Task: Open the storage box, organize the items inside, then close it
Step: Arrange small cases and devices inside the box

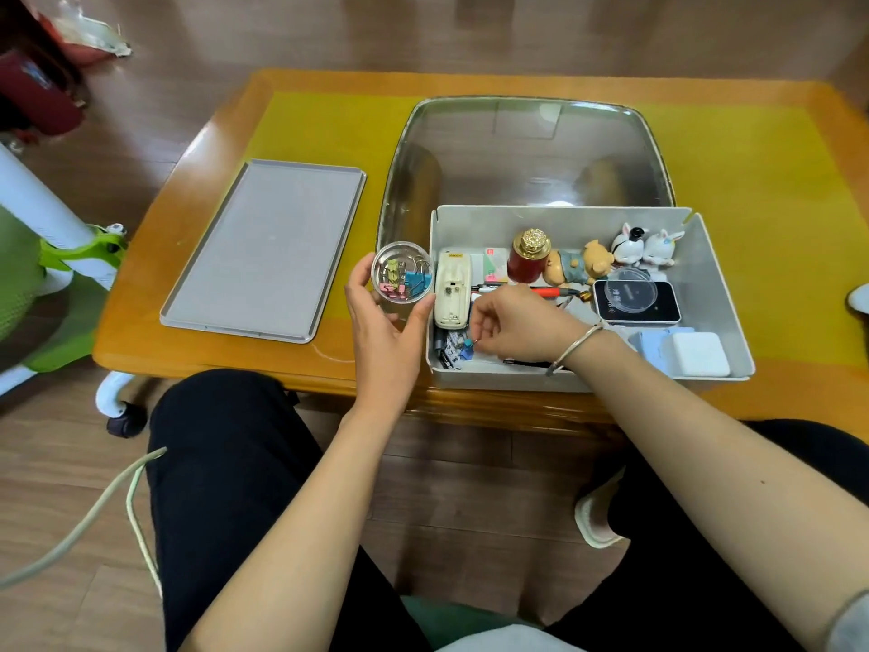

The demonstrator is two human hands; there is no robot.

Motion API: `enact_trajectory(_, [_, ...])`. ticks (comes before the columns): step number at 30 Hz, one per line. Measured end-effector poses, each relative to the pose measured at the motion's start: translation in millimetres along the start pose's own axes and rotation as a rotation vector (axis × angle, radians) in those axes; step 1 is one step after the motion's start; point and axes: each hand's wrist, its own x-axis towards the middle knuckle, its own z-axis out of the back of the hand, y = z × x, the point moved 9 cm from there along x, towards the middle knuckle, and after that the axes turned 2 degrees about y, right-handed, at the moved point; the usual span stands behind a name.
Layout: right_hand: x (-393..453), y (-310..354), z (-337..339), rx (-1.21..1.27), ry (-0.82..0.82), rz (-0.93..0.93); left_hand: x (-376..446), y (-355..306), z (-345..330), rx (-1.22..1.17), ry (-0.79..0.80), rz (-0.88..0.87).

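Room: wood-plank floor; a low orange-brown table (141, 322) with a yellow mat (752, 190) across its top; white-and-green chair frame at the left edge.
Storage box: grey open box (724, 294) at the table's near edge, right of centre, cluttered inside.
Clear cover: a large transparent rounded piece (526, 152) just behind the box, lying on the mat.
Lid: flat grey lid (263, 247) lying left of the box, apart from it.
Box contents: cream-coloured device (452, 287) at the left end; red jar with gold cap (527, 258); pig figurine (578, 264); two rabbit figurines (646, 244) in the far right corner; dark gadget (637, 303) with a clear round lid resting on it; white block (696, 352) at the near right.
Left arm: bare forearm reaching up from the lap, wrist straight.
Left hand (383, 331): fingers curled round a small clear round container (402, 272), held just outside the box's left wall.
Container: coloured binder clips inside, pink, yellow, blue.
Right arm: forearm angled in from the right, over the box's near wall, bangle at the wrist.
Right hand (522, 324): palm down, thumb and forefinger pinched on a small blue clip (468, 346) at the box's near left; likely a binder clip, too small to be sure.
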Motion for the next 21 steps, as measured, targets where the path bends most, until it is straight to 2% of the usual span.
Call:
enact_trajectory(12, [21,4,-19,-0.31,-0.023,0.033,0,-7,6,0.034,-0.005,-0.041])
enact_trajectory(18, [23,7,-24,-0.357,-0.006,0.05,-1,-9,7,0.043,0.005,-0.041])
enact_trajectory(21, [22,6,-25,-0.304,0.013,0.048,-1,-8,6,0.032,0.021,-0.028])
